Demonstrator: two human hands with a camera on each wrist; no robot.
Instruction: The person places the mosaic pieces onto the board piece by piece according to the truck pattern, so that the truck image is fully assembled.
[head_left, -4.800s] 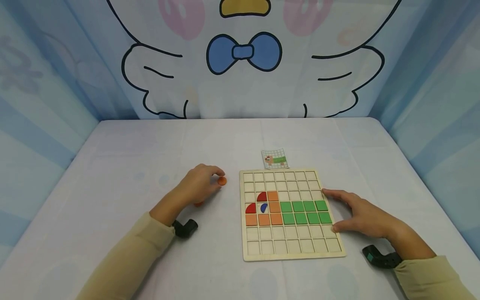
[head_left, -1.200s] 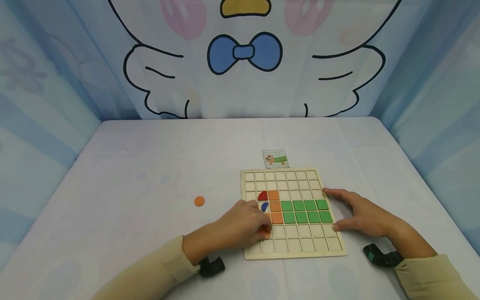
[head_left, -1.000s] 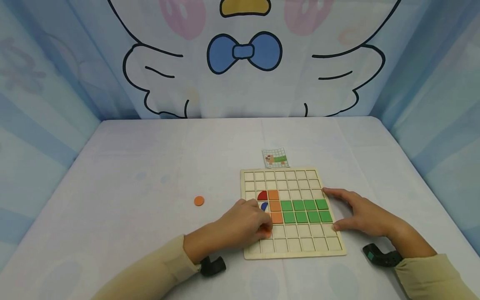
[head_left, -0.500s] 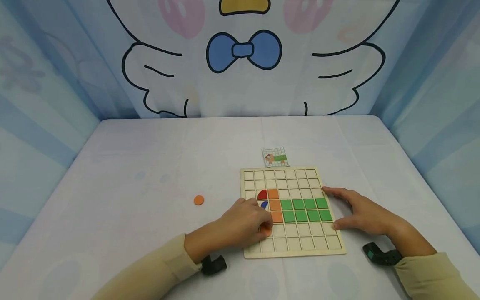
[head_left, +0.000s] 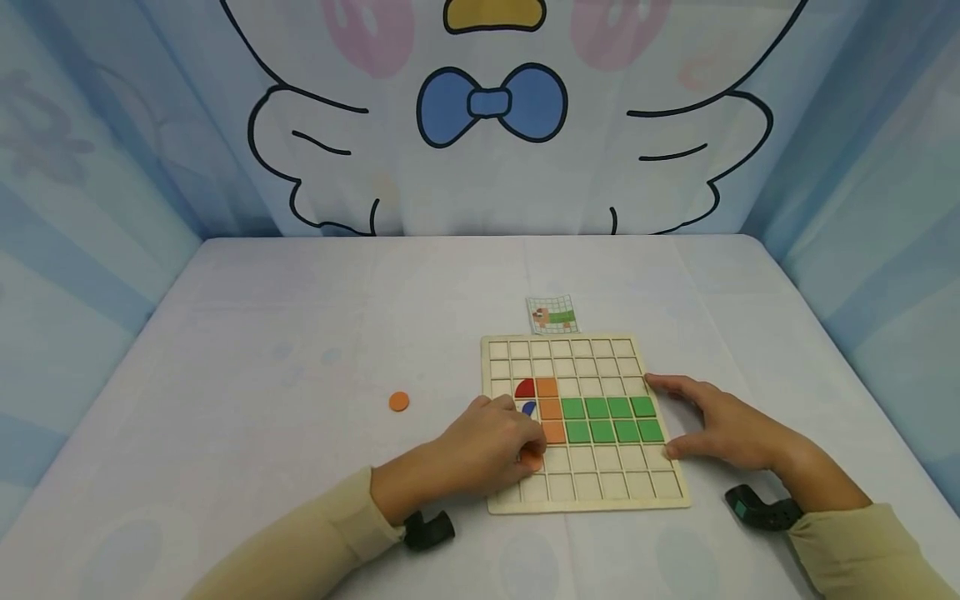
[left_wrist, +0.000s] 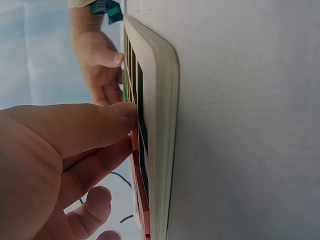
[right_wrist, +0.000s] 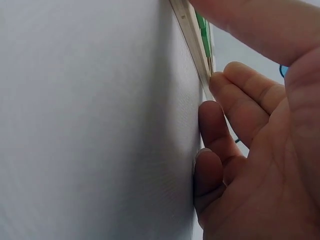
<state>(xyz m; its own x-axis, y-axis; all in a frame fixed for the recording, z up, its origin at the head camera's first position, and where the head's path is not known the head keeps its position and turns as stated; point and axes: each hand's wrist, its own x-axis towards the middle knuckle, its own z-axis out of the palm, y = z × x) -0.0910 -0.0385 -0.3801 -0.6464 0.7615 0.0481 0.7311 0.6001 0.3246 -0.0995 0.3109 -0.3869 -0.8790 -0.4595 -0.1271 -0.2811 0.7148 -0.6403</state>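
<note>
A square wooden grid board (head_left: 588,506) lies on the table with orange, green, red and blue pieces set in its cells. My left hand (head_left: 491,446) is over the board's left part, pinching a round orange disc (head_left: 531,461) between thumb and finger, just below the orange squares. In the left wrist view the thumb (left_wrist: 122,111) presses at the board's surface, and the disc is mostly hidden. The hand covers several cells on the left. My right hand (head_left: 738,433) rests at the board's right edge, thumb and forefinger spread and touching it, holding nothing.
Another round orange disc (head_left: 399,402) lies on the white tablecloth left of the board. A small picture card (head_left: 552,315) with a dog-like figure on a grid lies just behind the board. Patterned blue curtains (head_left: 885,250) enclose the table at the back and sides.
My left hand has carried an orange disc from the table left of the board onto its lower left cells. During the last second it barely moves. The right hand stays at the edge.
</note>
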